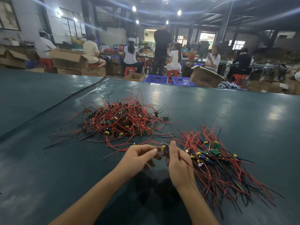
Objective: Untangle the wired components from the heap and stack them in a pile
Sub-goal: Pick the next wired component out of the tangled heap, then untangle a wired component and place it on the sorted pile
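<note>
Two hands are working one wired component loose above the desk, between the heap and the pile.

The right hand (177,163) is gripping a small wired component (164,149), its thumb and fingers curling round the board with the yellow part showing, and red leads are trailing back past the wrist. The left hand (139,157) is reaching in just beside it with loosely curled fingers, fingertips almost at the board; I cannot tell whether they are pinching it or a wire. The tangled heap (120,120) is lying further back on the dark green desk (243,114), and the sorted pile (211,157) is lying to the right, leads fanning toward the person. A cardboard box (206,77) beyond the desk is carrying dark print, too blurred to read.
</note>
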Action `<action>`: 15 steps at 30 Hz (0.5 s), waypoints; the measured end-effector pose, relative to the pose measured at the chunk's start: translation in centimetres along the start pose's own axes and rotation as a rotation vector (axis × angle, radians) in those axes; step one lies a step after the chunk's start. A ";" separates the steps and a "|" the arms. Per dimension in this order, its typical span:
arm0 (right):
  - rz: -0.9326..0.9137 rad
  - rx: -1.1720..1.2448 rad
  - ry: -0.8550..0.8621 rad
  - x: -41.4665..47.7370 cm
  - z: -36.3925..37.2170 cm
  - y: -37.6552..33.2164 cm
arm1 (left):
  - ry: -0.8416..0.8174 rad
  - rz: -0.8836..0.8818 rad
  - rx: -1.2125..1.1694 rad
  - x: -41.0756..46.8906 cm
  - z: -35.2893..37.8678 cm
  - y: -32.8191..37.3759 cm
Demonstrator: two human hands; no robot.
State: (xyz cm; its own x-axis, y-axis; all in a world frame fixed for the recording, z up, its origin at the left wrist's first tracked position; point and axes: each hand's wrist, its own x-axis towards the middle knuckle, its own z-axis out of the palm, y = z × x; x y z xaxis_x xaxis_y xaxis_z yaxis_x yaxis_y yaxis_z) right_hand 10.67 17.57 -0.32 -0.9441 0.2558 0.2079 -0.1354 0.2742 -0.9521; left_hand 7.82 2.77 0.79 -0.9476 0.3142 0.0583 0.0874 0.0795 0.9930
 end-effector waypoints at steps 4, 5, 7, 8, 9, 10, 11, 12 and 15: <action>0.216 0.324 0.192 0.8 -0.7 0.0 | 0.200 0.269 0.439 0.5 -1.2 -0.9; 0.255 0.434 0.234 1.0 -0.9 -0.1 | 0.287 0.341 0.615 0.6 -1.7 -1.2; 0.292 0.636 0.317 1.4 -1.4 -0.4 | 0.413 0.393 0.897 0.7 -2.6 -1.6; 0.290 0.699 0.358 1.6 -1.7 -0.4 | 0.460 0.376 0.963 0.8 -3.1 -1.7; 0.279 0.724 0.398 1.8 -1.9 -0.4 | 0.498 0.349 0.996 0.8 -3.4 -1.8; 0.266 0.730 0.434 1.9 -2.1 -0.4 | 0.520 0.320 1.018 0.9 -3.7 -1.9; 0.256 0.728 0.463 2.0 -2.3 -0.4 | 0.519 0.278 1.042 1.0 -3.9 -2.0; 0.250 0.725 0.486 2.0 -2.3 -0.4 | 0.495 0.225 1.076 1.1 -4.2 -2.2; 0.225 0.708 0.509 1.9 -2.4 -0.3 | 0.386 0.092 1.176 1.4 -4.5 -2.9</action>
State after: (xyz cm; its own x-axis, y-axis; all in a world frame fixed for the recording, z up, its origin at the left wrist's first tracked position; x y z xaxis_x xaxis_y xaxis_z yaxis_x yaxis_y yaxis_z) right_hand 9.67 20.21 0.94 -0.7460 0.6604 -0.0858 -0.2761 -0.4239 -0.8626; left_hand 4.88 -1.31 -1.51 -0.9344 0.0800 0.3470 0.1916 0.9343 0.3005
